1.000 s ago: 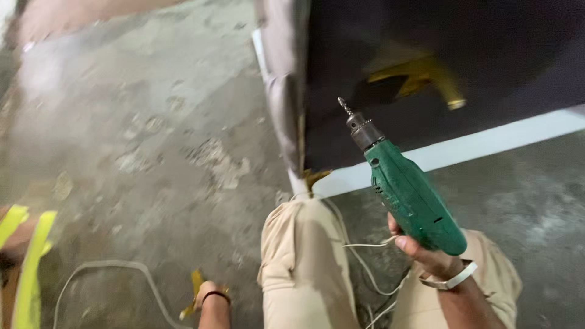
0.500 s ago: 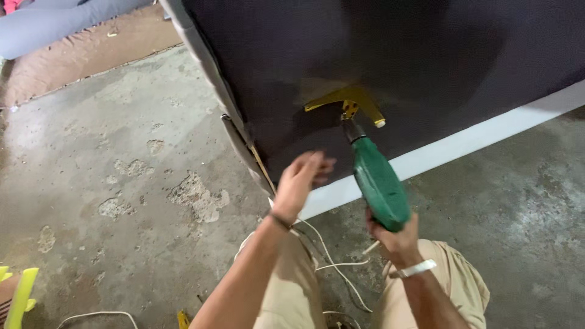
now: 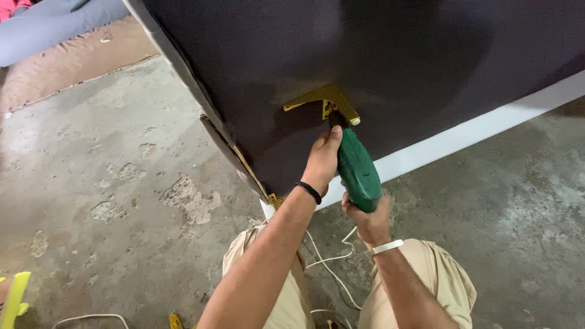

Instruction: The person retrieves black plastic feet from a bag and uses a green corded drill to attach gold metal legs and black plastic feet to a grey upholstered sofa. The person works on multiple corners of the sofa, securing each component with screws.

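Right hand (image 3: 367, 220) clenched round the grip of a green drill (image 3: 357, 172), white band on that wrist. Drill angled up and away from the body, nose set against a gold metal bracket (image 3: 324, 101) fixed to a dark brown panel (image 3: 390, 55). Left hand (image 3: 323, 159) closed on the front end of the drill, thumb side up, just below the bracket; black band on the wrist. Bit itself hidden behind the left hand and the bracket. Panel standing on edge, tilted, with a white strip (image 3: 475, 131) along its lower side and a padded edge running down to the left. White cord (image 3: 332, 268) trailing from the drill down between the knees in tan trousers (image 3: 286, 298). Bare, patchy concrete floor (image 3: 122, 183) all round. Yellow-green object (image 3: 15, 298) at the lower left corner, only partly in view. Grey cushion-like shape (image 3: 55, 27) on a brown mat at the upper left
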